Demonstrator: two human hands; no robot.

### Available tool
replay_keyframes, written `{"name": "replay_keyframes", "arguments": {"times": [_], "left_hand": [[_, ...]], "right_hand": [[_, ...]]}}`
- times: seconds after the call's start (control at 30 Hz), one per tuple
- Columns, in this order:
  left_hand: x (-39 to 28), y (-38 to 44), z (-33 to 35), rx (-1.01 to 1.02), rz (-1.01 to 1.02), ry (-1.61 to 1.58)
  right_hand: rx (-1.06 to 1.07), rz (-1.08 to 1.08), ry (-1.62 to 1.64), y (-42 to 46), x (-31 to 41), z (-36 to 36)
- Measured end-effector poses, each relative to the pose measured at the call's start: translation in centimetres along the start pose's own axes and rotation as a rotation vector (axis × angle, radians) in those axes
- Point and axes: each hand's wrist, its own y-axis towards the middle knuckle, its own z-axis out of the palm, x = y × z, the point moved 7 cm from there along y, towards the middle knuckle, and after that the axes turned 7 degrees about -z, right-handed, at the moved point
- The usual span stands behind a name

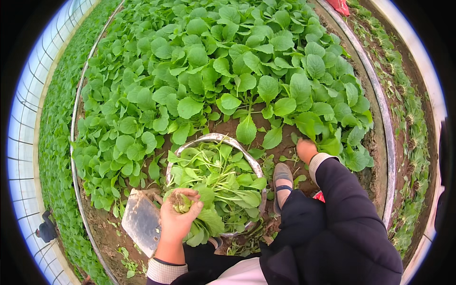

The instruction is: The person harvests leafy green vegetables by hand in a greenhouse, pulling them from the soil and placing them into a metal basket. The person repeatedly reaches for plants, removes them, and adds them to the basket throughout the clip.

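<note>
My left hand (177, 216) grips a bunch of leafy greens (206, 227) by its base, with soil-covered roots showing above the fingers. It is over the near left side of a round tub (253, 163) with a pale, scuffed rim. Loose picked greens (217, 174) fill the tub, many lying with stems crossed. To the right, my right hand (306, 150) reaches low against the base of standing plants (329, 133) at the edge of the leafy crop. Leaves and the hand's own back hide the fingertips, so whether it grips a stem cannot be seen.
A flat, soil-marked metal blade (141, 218) lies left of the tub. My shoe (283, 178) stands right of the tub. Dense crop (213, 64) spreads ahead between pale bed edges (386, 142). Pulled plants (409, 117) line the far right strip. Another person (47, 228) is far left.
</note>
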Motion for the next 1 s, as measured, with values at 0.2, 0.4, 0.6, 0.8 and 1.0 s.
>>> {"name": "replay_keyframes", "arguments": {"times": [0.2, 0.4, 0.6, 0.8, 1.0], "left_hand": [[-2.9, -2.4, -0.9, -0.134, 0.236, -0.062], [-2.1, -4.1, -1.3, -0.044, 0.114, -0.334], [-2.8, -4.3, 0.3, 0.054, 0.213, -0.403], [-4.7, -4.7, 2.2, -0.079, 0.576, -0.226], [-5.2, -4.9, 1.6, -0.293, 0.367, -0.010]], "right_hand": [[-0.006, 0.003, 0.545, 1.2, 1.4, -11.9], [-0.367, -0.200, 1.384, -1.0, 4.8, -25.2], [-0.630, -0.536, 1.583, -7.8, 11.8, -37.2], [-0.773, -0.653, 1.972, -12.7, 21.6, -39.2], [-0.455, -0.463, 2.437, -13.2, 24.6, -37.9]]}}
